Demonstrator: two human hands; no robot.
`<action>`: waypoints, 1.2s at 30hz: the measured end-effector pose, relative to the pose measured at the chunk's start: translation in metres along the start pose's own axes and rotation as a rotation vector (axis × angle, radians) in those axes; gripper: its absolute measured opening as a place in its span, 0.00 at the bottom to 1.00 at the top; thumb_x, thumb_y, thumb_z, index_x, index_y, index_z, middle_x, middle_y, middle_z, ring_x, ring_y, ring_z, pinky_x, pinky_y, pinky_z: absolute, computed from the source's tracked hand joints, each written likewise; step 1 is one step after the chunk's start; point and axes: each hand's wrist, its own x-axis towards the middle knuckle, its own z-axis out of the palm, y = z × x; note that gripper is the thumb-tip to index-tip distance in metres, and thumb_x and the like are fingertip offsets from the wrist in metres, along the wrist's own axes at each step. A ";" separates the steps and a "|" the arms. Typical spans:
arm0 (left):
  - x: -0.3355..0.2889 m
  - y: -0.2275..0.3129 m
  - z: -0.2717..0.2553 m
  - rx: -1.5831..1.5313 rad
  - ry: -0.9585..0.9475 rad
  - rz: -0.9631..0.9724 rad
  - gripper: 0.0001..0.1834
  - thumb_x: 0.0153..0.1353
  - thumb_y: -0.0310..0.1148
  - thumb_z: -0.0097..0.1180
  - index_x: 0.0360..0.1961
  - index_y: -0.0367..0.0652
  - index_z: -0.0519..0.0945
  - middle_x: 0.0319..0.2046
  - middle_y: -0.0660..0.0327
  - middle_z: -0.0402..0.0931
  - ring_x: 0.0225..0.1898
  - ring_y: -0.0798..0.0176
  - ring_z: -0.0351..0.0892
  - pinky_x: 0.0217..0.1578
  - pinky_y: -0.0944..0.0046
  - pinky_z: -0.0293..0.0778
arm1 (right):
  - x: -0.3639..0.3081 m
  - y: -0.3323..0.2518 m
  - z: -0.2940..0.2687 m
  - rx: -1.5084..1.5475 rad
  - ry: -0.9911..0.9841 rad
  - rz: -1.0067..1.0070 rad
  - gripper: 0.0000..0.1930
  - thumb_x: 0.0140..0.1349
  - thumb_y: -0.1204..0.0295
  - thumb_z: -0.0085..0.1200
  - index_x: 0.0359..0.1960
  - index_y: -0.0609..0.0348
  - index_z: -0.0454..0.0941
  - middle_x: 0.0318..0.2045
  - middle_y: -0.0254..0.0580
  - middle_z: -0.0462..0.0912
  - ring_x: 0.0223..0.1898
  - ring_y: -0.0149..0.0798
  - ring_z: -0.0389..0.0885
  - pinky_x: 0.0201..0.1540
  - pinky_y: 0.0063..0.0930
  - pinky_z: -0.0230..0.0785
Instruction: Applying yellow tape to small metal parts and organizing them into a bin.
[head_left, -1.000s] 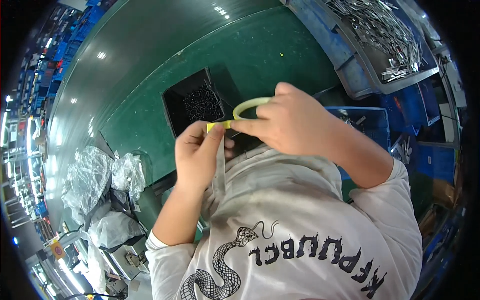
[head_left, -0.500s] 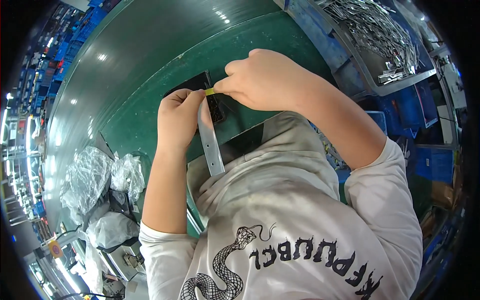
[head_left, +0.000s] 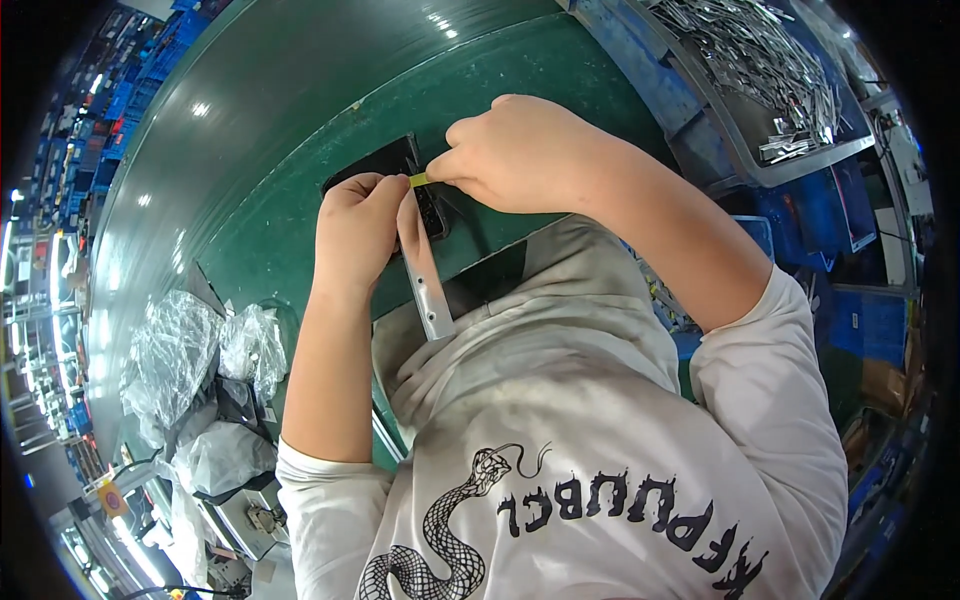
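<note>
My left hand (head_left: 353, 232) is closed, its thumb and fingertips pinching the upper end of a flat silver metal strip (head_left: 427, 283) with small holes near its lower end. The strip hangs slanted toward my lap. A short yellow piece (head_left: 419, 180), tape-like, spans the small gap between the two hands. Its other end is pinched by the thumb and finger of my right hand (head_left: 520, 150), which is also closed. Just behind and beneath the hands, a black shallow box (head_left: 398, 152) lies on the green table; small dark contents show in it, partly hidden by my left hand and the strip.
The green table (head_left: 540, 75) curves around in front of me. A grey bin (head_left: 800, 172) heaped with thin metal pieces (head_left: 750, 60) stands at the far right, with blue crates (head_left: 868, 325) below it. Crumpled clear plastic bags (head_left: 180, 345) lie at the left.
The strip's lower end has shifted slightly right and up, and its face now catches the light differently. Both hands keep their pinch on the yellow piece and strip.
</note>
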 end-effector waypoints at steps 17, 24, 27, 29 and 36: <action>0.006 -0.001 0.001 0.081 -0.029 -0.013 0.13 0.61 0.34 0.56 0.27 0.33 0.81 0.18 0.65 0.75 0.19 0.74 0.68 0.21 0.70 0.65 | -0.006 0.001 0.011 -0.029 0.047 -0.039 0.10 0.64 0.65 0.53 0.44 0.41 0.85 0.28 0.35 0.80 0.24 0.44 0.78 0.35 0.35 0.72; 0.005 0.000 -0.008 0.055 0.035 0.018 0.14 0.65 0.35 0.56 0.31 0.33 0.82 0.21 0.64 0.77 0.22 0.73 0.72 0.25 0.69 0.68 | -0.023 0.001 0.022 -0.093 0.189 -0.040 0.13 0.62 0.66 0.56 0.47 0.39 0.85 0.29 0.31 0.78 0.25 0.38 0.76 0.36 0.31 0.67; -0.015 0.005 -0.014 -0.132 0.052 0.169 0.13 0.69 0.35 0.53 0.34 0.35 0.81 0.25 0.64 0.79 0.26 0.72 0.75 0.29 0.69 0.70 | -0.042 0.005 0.036 -0.037 0.298 -0.037 0.13 0.61 0.66 0.56 0.47 0.39 0.85 0.29 0.29 0.77 0.27 0.36 0.76 0.39 0.29 0.64; -0.034 0.006 -0.020 -0.292 0.101 0.234 0.12 0.72 0.36 0.50 0.41 0.36 0.77 0.31 0.60 0.80 0.30 0.70 0.78 0.34 0.69 0.73 | -0.055 0.008 0.047 -0.076 0.283 -0.045 0.14 0.60 0.67 0.56 0.47 0.39 0.85 0.30 0.27 0.77 0.30 0.34 0.76 0.41 0.30 0.64; -0.078 0.001 -0.024 -0.619 0.101 0.175 0.10 0.75 0.39 0.45 0.41 0.43 0.69 0.24 0.62 0.69 0.21 0.69 0.67 0.21 0.69 0.67 | -0.082 0.006 0.073 -0.048 0.183 -0.056 0.16 0.56 0.68 0.59 0.48 0.40 0.86 0.44 0.28 0.77 0.50 0.35 0.74 0.55 0.36 0.62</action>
